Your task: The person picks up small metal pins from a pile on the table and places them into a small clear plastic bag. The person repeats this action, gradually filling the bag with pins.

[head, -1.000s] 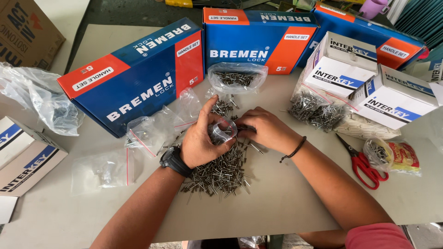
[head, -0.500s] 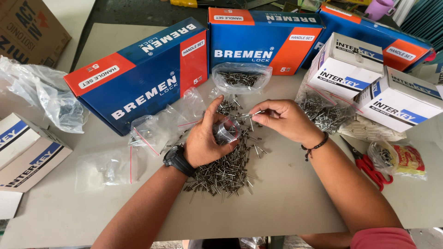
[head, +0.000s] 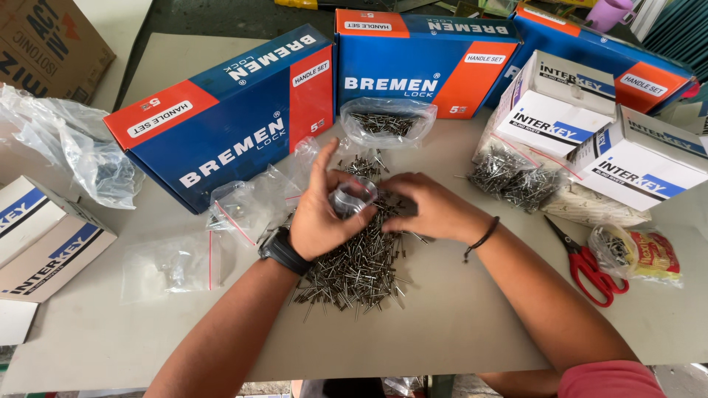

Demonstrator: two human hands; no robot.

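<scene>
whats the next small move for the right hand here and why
Probably pinch a few rivets and lift them to the small clear bag: the right hand lies palm-down on the rivet pile, while the left hand holds the small clear bag open beside it.

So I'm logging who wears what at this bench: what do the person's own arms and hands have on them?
Both forearms are bare and neither hand is gloved. The left hand has a black wristwatch with a chunky band at the wrist. The right hand has a thin dark cord bracelet at its wrist. A pinkish-red sleeve shows at the right upper arm. No rings can be made out.
</scene>
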